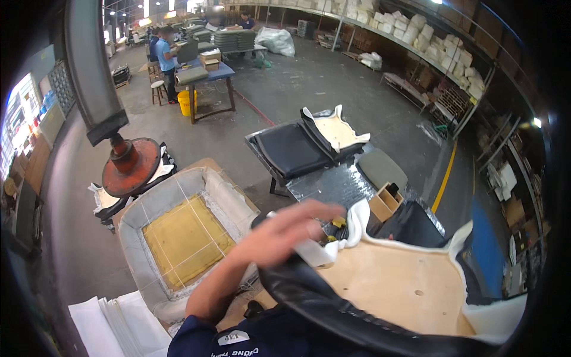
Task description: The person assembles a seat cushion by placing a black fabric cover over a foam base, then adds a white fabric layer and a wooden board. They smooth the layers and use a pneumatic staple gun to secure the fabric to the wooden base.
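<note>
- Head view: your left hand [282,235] has blurred fingers loosely spread; your right hand isn't visible.
- The black-covered panel [386,279] lies below-right of those fingers.
- Likely mid-handling; next seemingly calls for steadying its edge.

Chair-seat panel [386,279], single unit, lower right of view. Board [369,271]: pale wood, bare underside or inner face uppermost, smooth; one larger round hole [419,293] right of middle, a few smaller ones scattered about it. Far edge curves inward between two corners. White padding [357,223] shows past the board at the edges, standing up in soft peaks at the far corners; another flap spreads at the near right. Black cover [333,306], leather-like, glossy, seam visible, bulges along the left and near sides; not folded over the board there. Left corner partly hidden. Support beneath: cannot tell.
</note>
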Demonstrator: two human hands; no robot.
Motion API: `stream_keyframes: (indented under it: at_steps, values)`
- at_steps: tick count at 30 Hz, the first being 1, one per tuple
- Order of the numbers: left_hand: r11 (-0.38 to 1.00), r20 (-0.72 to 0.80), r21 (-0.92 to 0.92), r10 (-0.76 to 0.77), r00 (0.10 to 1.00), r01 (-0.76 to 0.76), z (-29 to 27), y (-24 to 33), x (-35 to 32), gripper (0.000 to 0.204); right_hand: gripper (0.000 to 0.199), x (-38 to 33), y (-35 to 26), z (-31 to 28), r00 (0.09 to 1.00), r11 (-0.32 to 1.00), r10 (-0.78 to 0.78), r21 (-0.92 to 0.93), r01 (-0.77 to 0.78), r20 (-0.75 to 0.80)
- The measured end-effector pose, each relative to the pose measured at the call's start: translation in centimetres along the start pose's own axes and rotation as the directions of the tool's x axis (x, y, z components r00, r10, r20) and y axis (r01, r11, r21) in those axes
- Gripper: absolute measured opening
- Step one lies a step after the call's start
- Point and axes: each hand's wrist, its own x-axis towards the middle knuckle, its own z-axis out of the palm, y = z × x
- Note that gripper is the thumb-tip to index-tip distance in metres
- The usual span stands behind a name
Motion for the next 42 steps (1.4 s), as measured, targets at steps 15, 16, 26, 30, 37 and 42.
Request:
stream_keyframes:
  at_steps: [15,16,26,30,37,42]
  values:
    - [0.197,0.150,-0.927,-0.585,0.797,0.320,-1.5,-24.1,-8.3,0.058,0.060,0.6,0.0,1.0,0.993,0.992,0.115,-0.049,-0.115,0.002]
    - [0.211,0.103,-0.939,-0.582,0.807,0.272,-0.8,-23.2,-9.1,0.057,0.061,0.4,0.2,1.3,0.992,0.991,0.125,-0.041,-0.125,-0.007]
    - [0.626,-0.235,-0.754,-0.542,0.807,0.201,-0.4,-14.8,-11.1,0.050,0.061,-0.4,1.4,2.0,0.990,0.991,0.136,-0.015,-0.137,-0.033]
    - [0.300,-0.081,-0.946,-0.596,0.799,0.127,-0.6,-16.9,-9.1,0.046,0.061,-0.4,2.0,2.6,0.989,0.989,0.149,0.007,-0.149,-0.011]
    - [0.279,-0.035,-0.924,-0.742,0.669,0.261,-1.1,-11.8,-6.8,0.037,0.062,-0.5,1.1,2.7,0.992,0.992,0.126,0.026,-0.126,-0.001]
    - [0.257,-0.061,-0.952,-0.689,0.723,0.164,-0.4,-18.1,-5.3,0.034,0.062,2.7,0.7,6.3,0.991,0.987,0.092,0.121,-0.103,0.096]
